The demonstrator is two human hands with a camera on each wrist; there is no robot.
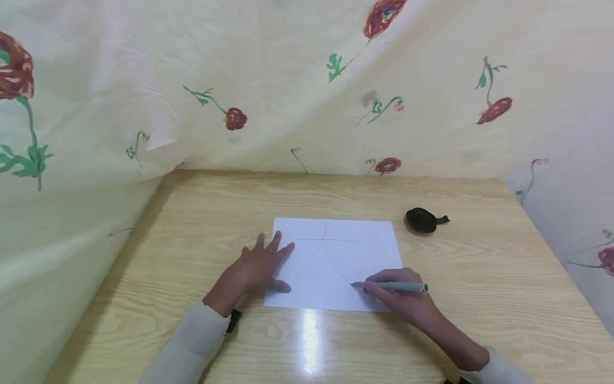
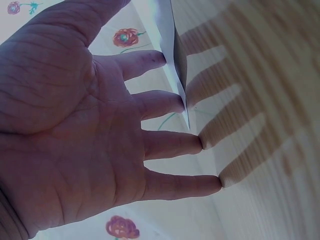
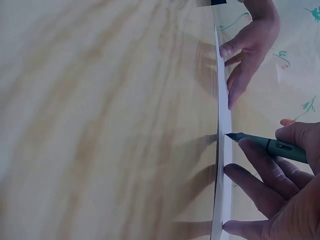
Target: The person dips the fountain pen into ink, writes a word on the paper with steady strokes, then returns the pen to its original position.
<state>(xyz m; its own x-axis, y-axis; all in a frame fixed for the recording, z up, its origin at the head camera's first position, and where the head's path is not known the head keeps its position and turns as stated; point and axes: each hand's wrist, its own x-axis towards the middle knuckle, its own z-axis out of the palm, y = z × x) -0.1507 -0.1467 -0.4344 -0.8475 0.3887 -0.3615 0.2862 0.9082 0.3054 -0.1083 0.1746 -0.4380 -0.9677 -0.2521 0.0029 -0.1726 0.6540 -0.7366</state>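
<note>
— Where now? Thin white sheet of paper (image 1: 336,261), flat on the pale wooden table (image 1: 192,224), faint curved lines already on it.

— Grip?

— Right hand (image 1: 408,298) pinched round a slim grey-green pen (image 1: 390,287), tip down on the sheet. Left hand (image 1: 256,266) spread flat, fingers straight, pressing the sheet's left edge.

— Handling?

— Probably light, limp, quick to slide on the glossy top; best pinned near an edge. Small black lump (image 1: 422,220) well apart, beyond the far right corner.

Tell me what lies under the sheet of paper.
The wooden table shows all around the white paper. The left hand presses the paper's left edge. Anything beneath the sheet is covered.
</note>
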